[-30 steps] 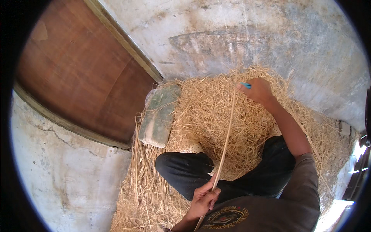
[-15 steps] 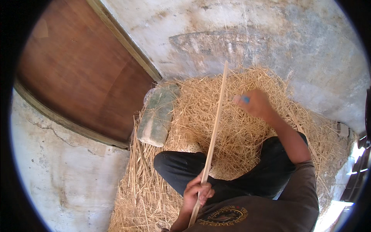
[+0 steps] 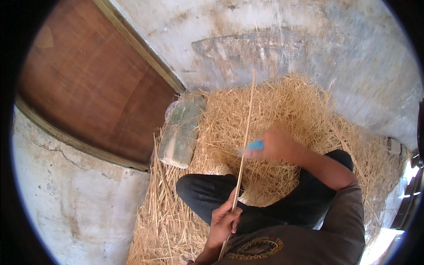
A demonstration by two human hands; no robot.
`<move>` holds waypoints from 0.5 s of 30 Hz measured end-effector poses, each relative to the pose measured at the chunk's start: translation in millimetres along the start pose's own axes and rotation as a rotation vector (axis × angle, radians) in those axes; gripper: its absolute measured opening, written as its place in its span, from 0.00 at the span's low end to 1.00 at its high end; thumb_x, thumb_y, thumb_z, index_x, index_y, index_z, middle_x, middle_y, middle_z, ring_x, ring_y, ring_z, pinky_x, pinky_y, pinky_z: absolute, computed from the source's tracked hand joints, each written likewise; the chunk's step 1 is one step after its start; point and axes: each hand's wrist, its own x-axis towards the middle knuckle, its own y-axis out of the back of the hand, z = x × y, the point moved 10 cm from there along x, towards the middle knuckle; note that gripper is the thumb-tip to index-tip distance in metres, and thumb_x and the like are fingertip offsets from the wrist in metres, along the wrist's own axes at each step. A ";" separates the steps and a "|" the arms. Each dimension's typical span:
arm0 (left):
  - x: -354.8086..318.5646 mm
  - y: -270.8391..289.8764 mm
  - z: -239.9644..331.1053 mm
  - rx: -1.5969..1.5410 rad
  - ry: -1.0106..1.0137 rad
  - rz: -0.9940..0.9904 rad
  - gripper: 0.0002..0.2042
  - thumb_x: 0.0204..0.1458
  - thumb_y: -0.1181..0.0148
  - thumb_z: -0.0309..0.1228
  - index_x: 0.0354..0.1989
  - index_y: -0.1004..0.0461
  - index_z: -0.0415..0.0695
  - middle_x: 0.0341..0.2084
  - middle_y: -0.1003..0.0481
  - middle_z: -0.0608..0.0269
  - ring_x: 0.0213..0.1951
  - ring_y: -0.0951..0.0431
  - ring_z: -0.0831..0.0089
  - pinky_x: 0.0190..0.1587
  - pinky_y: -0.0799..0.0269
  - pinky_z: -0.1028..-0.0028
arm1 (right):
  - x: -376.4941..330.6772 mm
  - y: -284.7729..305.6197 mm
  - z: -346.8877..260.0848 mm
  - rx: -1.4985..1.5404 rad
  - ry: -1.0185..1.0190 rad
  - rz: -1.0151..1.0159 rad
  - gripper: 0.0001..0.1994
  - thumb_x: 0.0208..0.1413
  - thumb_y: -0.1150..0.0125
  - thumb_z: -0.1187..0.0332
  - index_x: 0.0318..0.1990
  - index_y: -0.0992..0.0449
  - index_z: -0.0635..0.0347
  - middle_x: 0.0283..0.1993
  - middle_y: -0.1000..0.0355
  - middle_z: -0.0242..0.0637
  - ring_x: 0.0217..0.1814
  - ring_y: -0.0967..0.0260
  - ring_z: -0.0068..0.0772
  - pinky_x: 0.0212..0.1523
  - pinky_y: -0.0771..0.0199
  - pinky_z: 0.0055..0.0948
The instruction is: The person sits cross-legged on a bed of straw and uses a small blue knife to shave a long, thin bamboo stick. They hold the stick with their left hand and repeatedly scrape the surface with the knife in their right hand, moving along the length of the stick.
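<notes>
My left hand (image 3: 224,223) grips the lower part of a long thin straw stalk (image 3: 245,137), which stands nearly upright and reaches past the top of the straw heap. My right hand (image 3: 274,145), blurred by motion, is closed around a small blue tool (image 3: 255,145) whose tip lies against the stalk about midway up. I sit cross-legged in dark trousers (image 3: 207,196) on the straw.
A wide pile of loose straw (image 3: 304,106) covers the floor around me. A greenish plastic-wrapped bundle (image 3: 180,132) lies at the pile's left edge. A brown wooden door (image 3: 88,84) fills the upper left; stained concrete walls (image 3: 287,39) stand behind and to the left.
My right hand with the blue tool has drawn down from the stalk's far end toward me, to about its middle. The stalk has swung more upright, and my left hand has shifted slightly.
</notes>
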 end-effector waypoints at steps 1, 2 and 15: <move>-1.3 -1.9 0.5 0.043 0.004 0.001 0.29 0.49 0.55 0.18 0.64 0.46 0.36 0.08 0.42 0.69 0.09 0.43 0.81 0.16 0.44 0.81 | 6.6 8.5 17.8 -0.041 -0.068 0.054 0.40 0.41 0.55 0.24 0.15 0.25 0.60 0.13 0.33 0.41 0.18 0.32 0.41 0.22 0.34 0.41; -0.8 -4.5 0.8 0.088 0.002 -0.006 0.29 0.49 0.55 0.18 0.64 0.46 0.36 0.08 0.41 0.69 0.09 0.43 0.82 0.15 0.45 0.82 | 15.6 26.2 44.8 -0.088 -0.139 0.115 0.38 0.42 0.52 0.26 0.15 0.25 0.58 0.11 0.35 0.39 0.14 0.35 0.40 0.19 0.36 0.38; -2.1 -5.0 0.1 0.099 -0.017 -0.066 0.28 0.54 0.54 0.20 0.66 0.47 0.43 0.11 0.40 0.72 0.12 0.42 0.85 0.15 0.44 0.83 | 24.9 36.5 65.5 0.048 -0.233 0.171 0.43 0.39 0.61 0.20 0.17 0.23 0.57 0.12 0.34 0.39 0.15 0.33 0.37 0.21 0.35 0.38</move>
